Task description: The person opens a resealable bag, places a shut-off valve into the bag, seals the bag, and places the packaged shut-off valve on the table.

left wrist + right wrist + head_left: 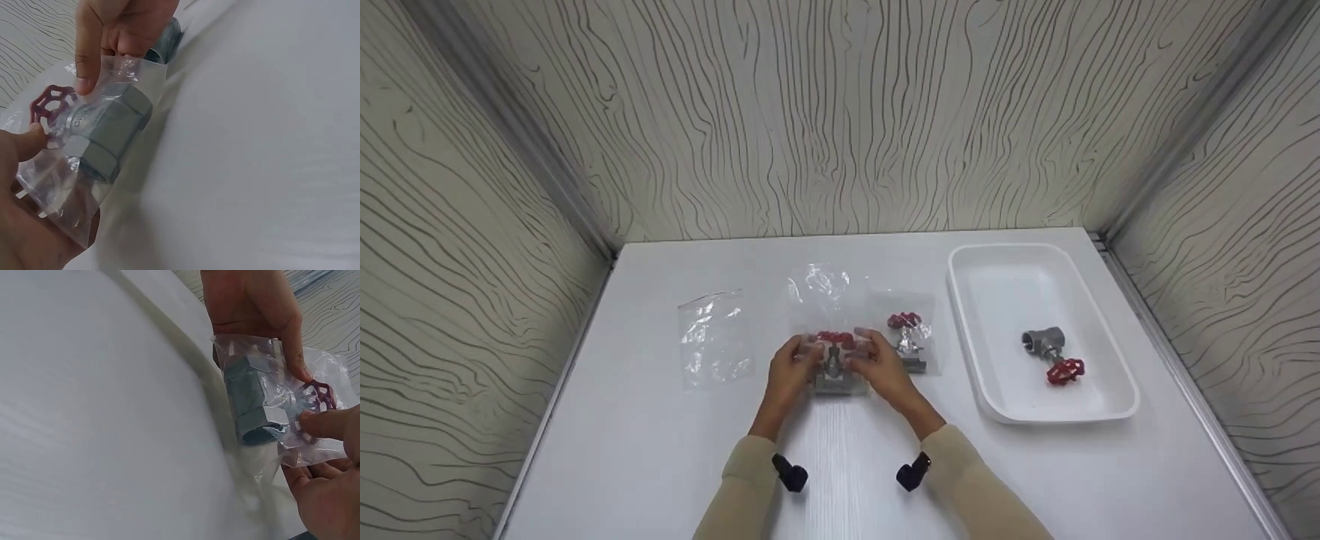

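Note:
Both hands hold one clear plastic bag (56, 185) with a valve (115, 132) inside, a grey metal body with a red handwheel (835, 337). My left hand (796, 367) grips the bag's left side, its thumb near the handwheel. On the other side my right hand (885, 371) pinches the bag, thumb in front and fingers behind. In the right wrist view the valve's open threaded end (261, 435) shows through the plastic. Just right of the hands lies a second bagged valve (910, 345) with a red handwheel.
A white tray (971, 352) stands at the right with an unbagged red-handled valve (1046, 345) in it. Toward the left lies a flat clear bag (715, 341). Another clear bag part (825, 289) spreads beyond the hands. Patterned panels (840, 120) enclose the white table (645, 450).

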The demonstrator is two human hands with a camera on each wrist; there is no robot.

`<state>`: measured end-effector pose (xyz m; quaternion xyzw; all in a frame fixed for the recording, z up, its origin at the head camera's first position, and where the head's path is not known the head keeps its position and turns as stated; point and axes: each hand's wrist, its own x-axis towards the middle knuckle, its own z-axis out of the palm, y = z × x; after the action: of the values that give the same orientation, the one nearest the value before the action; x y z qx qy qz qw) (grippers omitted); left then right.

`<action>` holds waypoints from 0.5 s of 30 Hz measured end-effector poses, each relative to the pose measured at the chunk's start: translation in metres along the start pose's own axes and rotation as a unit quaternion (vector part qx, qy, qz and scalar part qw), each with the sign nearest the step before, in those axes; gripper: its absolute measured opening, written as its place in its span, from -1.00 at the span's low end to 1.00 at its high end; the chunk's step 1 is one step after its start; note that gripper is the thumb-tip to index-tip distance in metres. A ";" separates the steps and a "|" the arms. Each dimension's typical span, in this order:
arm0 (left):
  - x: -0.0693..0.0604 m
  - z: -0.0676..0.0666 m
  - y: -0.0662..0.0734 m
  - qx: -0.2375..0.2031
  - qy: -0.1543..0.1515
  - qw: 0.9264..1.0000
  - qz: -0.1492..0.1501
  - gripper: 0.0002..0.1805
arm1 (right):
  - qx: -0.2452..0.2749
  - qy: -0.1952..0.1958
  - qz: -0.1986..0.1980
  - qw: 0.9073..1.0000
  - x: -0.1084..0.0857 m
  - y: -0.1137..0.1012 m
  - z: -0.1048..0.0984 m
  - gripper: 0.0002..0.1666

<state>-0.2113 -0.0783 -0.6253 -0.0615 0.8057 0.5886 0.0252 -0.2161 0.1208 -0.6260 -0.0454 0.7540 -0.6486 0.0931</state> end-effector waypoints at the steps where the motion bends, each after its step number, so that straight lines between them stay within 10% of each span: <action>1: 0.002 0.000 0.001 0.002 0.003 1.000 0.001 -0.46 | 0.001 0.003 0.006 1.000 0.001 0.000 0.001 -0.26; 15: 0.014 0.000 0.003 0.036 -0.020 0.999 -0.015 -0.48 | -0.049 0.033 -0.005 0.998 0.011 0.004 0.005 -0.29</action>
<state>-0.2251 -0.0787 -0.6239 -0.0604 0.8244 0.5603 0.0523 -0.2252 0.1144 -0.6318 -0.0319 0.7873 -0.6125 0.0628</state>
